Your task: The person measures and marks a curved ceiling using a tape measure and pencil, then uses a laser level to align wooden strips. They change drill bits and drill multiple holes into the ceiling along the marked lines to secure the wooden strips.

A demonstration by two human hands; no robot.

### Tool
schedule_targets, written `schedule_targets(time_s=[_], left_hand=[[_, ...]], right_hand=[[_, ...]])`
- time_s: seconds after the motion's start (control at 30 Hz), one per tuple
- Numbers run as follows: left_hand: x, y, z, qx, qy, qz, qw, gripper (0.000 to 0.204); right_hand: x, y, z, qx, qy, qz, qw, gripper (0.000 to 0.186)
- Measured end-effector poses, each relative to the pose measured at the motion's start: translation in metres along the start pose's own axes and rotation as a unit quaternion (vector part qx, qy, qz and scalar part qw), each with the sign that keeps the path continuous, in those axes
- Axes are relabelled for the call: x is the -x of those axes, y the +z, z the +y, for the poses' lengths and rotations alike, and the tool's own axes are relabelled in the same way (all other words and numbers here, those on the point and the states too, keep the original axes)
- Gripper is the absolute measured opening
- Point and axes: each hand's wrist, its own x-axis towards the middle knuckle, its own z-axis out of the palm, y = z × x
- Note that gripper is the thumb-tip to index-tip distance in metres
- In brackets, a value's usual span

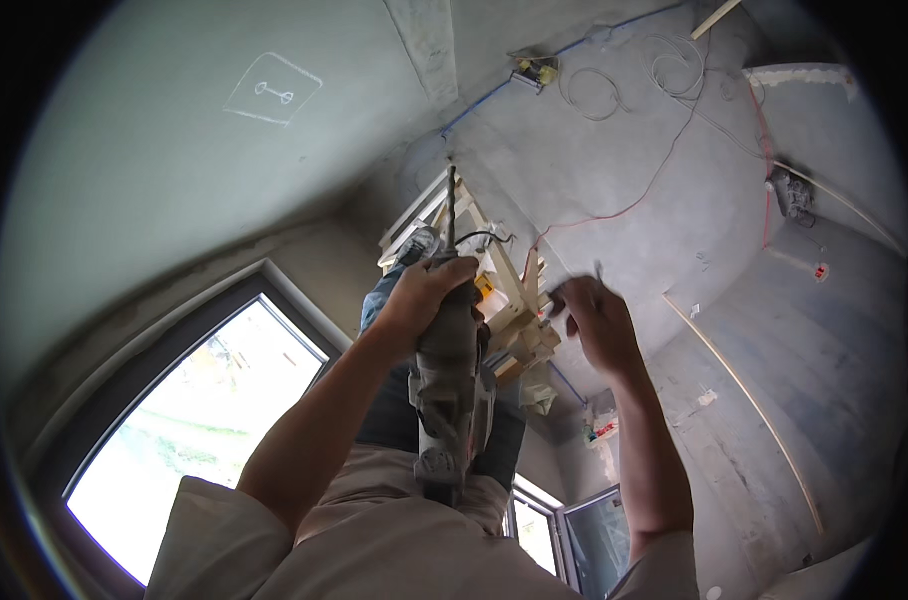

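A grey, dusty hammer drill (446,375) stands close to my body, its long drill bit (452,205) pointing away from me. My left hand (429,295) is wrapped round the front of the drill, just behind the bit. Off to the right, apart from the drill, my right hand (594,318) is raised with its fingers curled in. A small grey tip shows above its knuckles; what it holds is too blurred to name. Below both hands is a wooden stand (511,275) of pale boards, with a yellow object (485,287) on it, partly hidden.
A black cable (484,236) loops near the drill bit. On the grey floor lie a red cord (634,205), coiled wire (589,92) and a long wood strip (749,400). A bright window (199,440) is at the left. The pale wall (194,170) carries a chalk outline.
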Motion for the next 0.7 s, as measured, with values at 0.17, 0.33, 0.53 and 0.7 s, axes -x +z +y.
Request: schedule_targets(time_s=[0.17,0.33,0.53,0.7], left_hand=[[-0.006,0.000,-0.010,-0.013,0.051,-0.007,0.999,0.030],[-0.012,-0.004,-0.021,-0.057,0.111,-0.041,0.991,0.024],[-0.019,-0.013,-0.023,-0.107,0.136,-0.029,0.985,0.030],[-0.012,-0.013,-0.013,-0.093,0.086,-0.024,0.992,0.034]], right_hand=[[-0.078,0.041,-0.063,0.203,-0.037,-0.164,0.965,0.049],[-0.098,0.064,-0.071,0.301,0.013,-0.282,0.911,0.056],[-0.106,0.070,-0.072,0.187,0.040,-0.308,0.932,0.028],[-0.115,0.072,-0.067,0.139,0.038,-0.321,0.936,0.025]])
